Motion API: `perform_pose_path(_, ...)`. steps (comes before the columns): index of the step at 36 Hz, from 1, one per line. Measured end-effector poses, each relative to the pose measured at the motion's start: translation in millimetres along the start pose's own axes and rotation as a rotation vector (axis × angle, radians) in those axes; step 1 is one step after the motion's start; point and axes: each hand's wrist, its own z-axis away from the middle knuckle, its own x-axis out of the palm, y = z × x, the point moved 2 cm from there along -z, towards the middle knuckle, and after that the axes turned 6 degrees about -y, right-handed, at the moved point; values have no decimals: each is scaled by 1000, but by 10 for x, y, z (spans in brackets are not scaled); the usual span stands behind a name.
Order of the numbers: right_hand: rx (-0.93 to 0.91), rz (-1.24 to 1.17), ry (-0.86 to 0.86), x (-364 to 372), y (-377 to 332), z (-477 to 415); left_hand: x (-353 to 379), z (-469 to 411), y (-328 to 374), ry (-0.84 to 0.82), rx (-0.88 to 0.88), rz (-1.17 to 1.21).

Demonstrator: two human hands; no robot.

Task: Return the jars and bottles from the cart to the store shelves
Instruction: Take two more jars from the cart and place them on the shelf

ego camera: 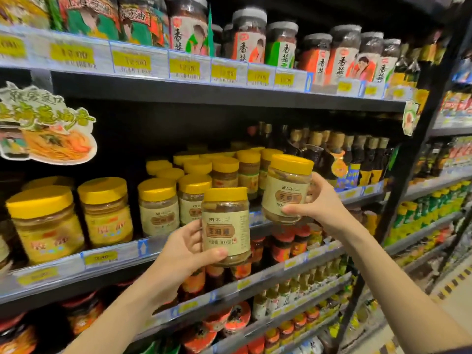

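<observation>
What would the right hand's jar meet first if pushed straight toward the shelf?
Probably the yellow-lidded jars stocked behind it; the right hand holds its jar just before them, though depth is unclear.

Two bare forearms reach up into view from the bottom edge. The left hand [182, 247] and the right hand [323, 203] wear no gloves, rings, watches or bands that can be seen. Both arms are uncovered from wrist to as far down as the picture shows; no sleeve cuff shows on the left one. At the bottom right corner, under the right arm, sits a small patch of dark fabric [457, 350], too little of it visible to tell what it is. The fingernails look short and plain.
</observation>
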Motion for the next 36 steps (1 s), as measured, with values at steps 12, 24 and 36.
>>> perform_pose_path(12,-3,28,-125,271,339,-878,-195,55,-9,99,-46,-9)
perform_pose_path(24,-10,107,-392,541,594,-1251,-120,89,13,269,-73,-43)
perform_pose_path(36,23,236,-551,637,696,-1365,-8,73,-38,328,-45,-28)
